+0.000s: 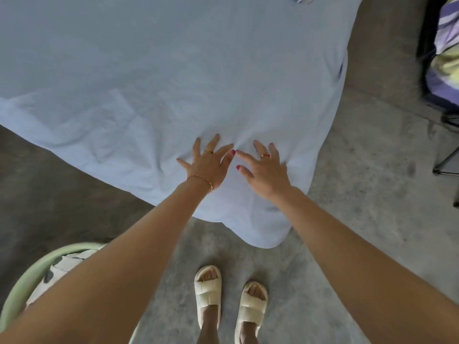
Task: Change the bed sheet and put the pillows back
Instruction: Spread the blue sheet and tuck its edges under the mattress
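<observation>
Covered nearly the whole upper view: a pale blue, lightly creased cotton bed sheet [154, 78], spread flat over the bed and draped past the near corner, with a rounded flap hanging down toward the floor just ahead of the feet. Lay beneath and around it: a mottled grey concrete floor [360, 194], darker along the left side. Stood at the lower left edge, partly hidden behind the left forearm: a pale green round-rimmed basket [27, 281] holding white patterned fabric. Sat heaped at the far right edge, well apart from the sheet: striped bedding in purple, white and yellow-green [447, 45], on a dark frame; whether pillows were among it could not be told. Planted on the floor below the hanging flap: a pair of cream padded slide sandals [231, 301], toes toward the bed. Pressed flat on the sheet near the corner: the left hand [211, 165], fingers spread wide and straight, holding nothing, with a gold ring and a thin gold chain bracelet at the wrist. Rested just beside it, index tips nearly meeting: the right hand [267, 172], fingers likewise splayed and straight on the cloth, gripping nothing, a red-and-gold ring on one finger. Gathered into small wrinkles around both palms: the sheet fabric.
</observation>
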